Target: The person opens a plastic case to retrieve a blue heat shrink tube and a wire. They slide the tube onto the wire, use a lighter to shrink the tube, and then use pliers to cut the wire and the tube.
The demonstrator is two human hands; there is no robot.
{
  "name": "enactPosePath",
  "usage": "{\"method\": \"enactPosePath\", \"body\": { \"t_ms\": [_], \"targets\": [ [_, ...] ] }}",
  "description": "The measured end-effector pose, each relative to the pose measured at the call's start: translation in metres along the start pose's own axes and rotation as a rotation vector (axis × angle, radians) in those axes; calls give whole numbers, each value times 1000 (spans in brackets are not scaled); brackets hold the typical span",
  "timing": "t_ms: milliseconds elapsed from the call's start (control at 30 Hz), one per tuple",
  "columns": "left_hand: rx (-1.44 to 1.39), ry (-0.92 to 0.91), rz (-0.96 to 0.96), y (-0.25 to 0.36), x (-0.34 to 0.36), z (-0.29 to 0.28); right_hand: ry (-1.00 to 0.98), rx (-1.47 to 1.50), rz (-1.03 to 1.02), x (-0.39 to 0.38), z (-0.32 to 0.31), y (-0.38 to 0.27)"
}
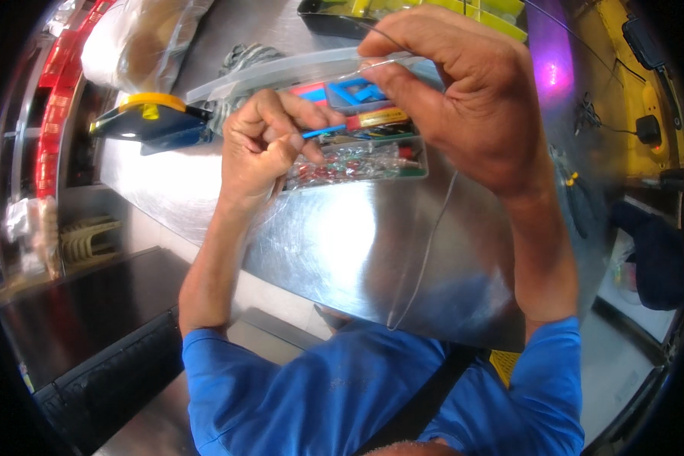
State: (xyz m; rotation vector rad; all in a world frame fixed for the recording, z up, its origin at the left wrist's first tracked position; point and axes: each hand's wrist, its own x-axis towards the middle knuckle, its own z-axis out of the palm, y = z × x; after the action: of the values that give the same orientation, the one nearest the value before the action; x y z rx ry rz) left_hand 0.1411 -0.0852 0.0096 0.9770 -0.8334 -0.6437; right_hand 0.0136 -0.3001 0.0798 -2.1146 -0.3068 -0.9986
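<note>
My left hand pinches a small blue rod-like part between thumb and fingers, just above an open clear plastic organizer box filled with small coloured parts. My right hand is raised over the box and pinches a thin clear wire that loops above the fingers and hangs down over the steel table. The box's clear lid stands open behind my hands.
A yellow and black tool lies left of the box. A clear plastic bag sits at the far left, a black and yellow tray at the back. Pliers lie at the right. Stacked chairs stand below the table's left edge.
</note>
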Motion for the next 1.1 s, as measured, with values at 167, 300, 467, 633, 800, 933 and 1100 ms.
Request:
{"method": "enactPosePath", "body": {
  "t_ms": [167,300,467,633,800,933,1100],
  "targets": [
    [-180,69,-112,4,0,-7,-21,-20,71,3,0,-10],
    [-100,76,-115,12,10,10,15,9,14,0,0,1],
    [386,-119,-202,24,20,15,13,30,-12,0,1,4],
    [1342,-513,12,40,45,34,15,0,-3,-1,1,7],
    [1570,-713,58,37,53,40,-34,-90,54,3,-3,-4],
    [1565,-759,95,27,59,36,-33,-79,65,4,-3,-6],
    [1606,-908,291,21,65,25,-19,-25,33,1,-1,5]
  ]
}}
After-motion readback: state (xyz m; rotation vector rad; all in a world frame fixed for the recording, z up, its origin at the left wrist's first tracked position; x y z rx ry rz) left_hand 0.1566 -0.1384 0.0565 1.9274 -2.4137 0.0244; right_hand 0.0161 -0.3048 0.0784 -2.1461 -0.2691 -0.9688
